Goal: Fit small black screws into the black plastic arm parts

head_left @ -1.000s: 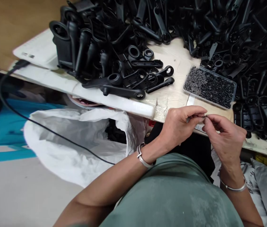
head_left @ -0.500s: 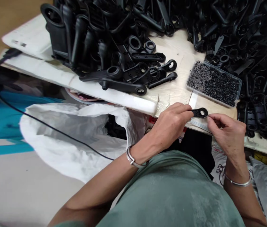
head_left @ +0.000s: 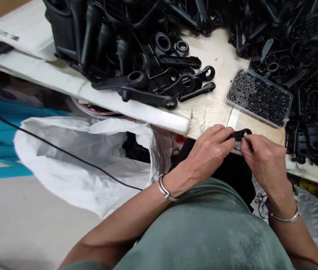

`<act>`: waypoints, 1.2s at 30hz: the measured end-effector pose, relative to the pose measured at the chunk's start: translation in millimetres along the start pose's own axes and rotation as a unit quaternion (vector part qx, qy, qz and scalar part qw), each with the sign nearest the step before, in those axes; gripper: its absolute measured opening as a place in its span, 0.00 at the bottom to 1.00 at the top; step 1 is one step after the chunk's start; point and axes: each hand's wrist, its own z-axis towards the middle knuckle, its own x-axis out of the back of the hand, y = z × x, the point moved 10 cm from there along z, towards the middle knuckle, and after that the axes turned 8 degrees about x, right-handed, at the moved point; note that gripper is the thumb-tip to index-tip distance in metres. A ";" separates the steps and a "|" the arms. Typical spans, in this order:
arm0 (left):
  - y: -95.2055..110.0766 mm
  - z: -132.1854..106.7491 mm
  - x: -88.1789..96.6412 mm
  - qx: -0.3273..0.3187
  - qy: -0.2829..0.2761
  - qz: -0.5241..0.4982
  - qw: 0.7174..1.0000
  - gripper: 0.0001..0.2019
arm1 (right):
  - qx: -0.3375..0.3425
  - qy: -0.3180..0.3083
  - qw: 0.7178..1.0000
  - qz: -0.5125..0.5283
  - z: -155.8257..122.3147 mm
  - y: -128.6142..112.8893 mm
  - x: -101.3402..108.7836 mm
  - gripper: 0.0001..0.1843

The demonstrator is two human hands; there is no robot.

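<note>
Black plastic ring-ended part (head_left: pixel 237 135): in the air at the table's near edge, ring end pointing right. Left hand (head_left: pixel 210 152) grips its other end, thumb and fingers closed on it. Right hand (head_left: pixel 267 159) is at the ring end, fingers curled inward; the tips are hidden, so cannot tell whether they pinch anything.

Surface: pale wooden tabletop (head_left: pixel 219 108), clear tape and a light strip near the edge. Just beyond the hands, a clear rectangular plastic box (head_left: pixel 254 114) filled with tiny black and grey pieces. Left: heap of black plastic handle-like parts (head_left: pixel 144 95), some ringed. Far right: larger dark pile (head_left: pixel 277 22); nearer right, a row of black parts (head_left: pixel 315 135).

Near-left edge: long white slab (head_left: pixel 147 116). Far left, flat white casing (head_left: pixel 20 30); black cable (head_left: pixel 68 153) hangs below it, crossing in front of an open white bag (head_left: pixel 48 165) with black contents. Beyond the bag, a blue object (head_left: pixel 3 120); pale grey floor (head_left: pixel 29 221) below.
</note>
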 end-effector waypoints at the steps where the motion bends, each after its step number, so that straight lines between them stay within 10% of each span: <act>1: 0.3 0.0 -0.1 -0.001 0.000 -0.004 1.000 0.15 | -0.010 -0.025 0.999 -0.021 1.9 -1.3 -2.1 0.12; 12: -3.6 -1.4 -13.4 0.012 -0.035 -0.040 0.999 0.17 | -0.059 -0.135 0.963 0.225 13.9 36.4 -16.6 0.11; 28: -2.7 -0.7 -20.5 -0.013 -0.108 -0.046 0.993 0.16 | 0.030 -0.200 0.977 -0.072 25.6 -11.8 -16.1 0.13; 33: 3.9 3.9 -19.7 -0.056 -0.146 0.046 0.987 0.13 | -0.025 -0.182 0.976 0.114 23.2 23.1 -21.1 0.09; 36: 6.5 6.0 -20.3 -0.068 -0.160 0.065 0.983 0.14 | -0.187 -0.081 0.928 0.312 -2.1 64.7 -21.0 0.10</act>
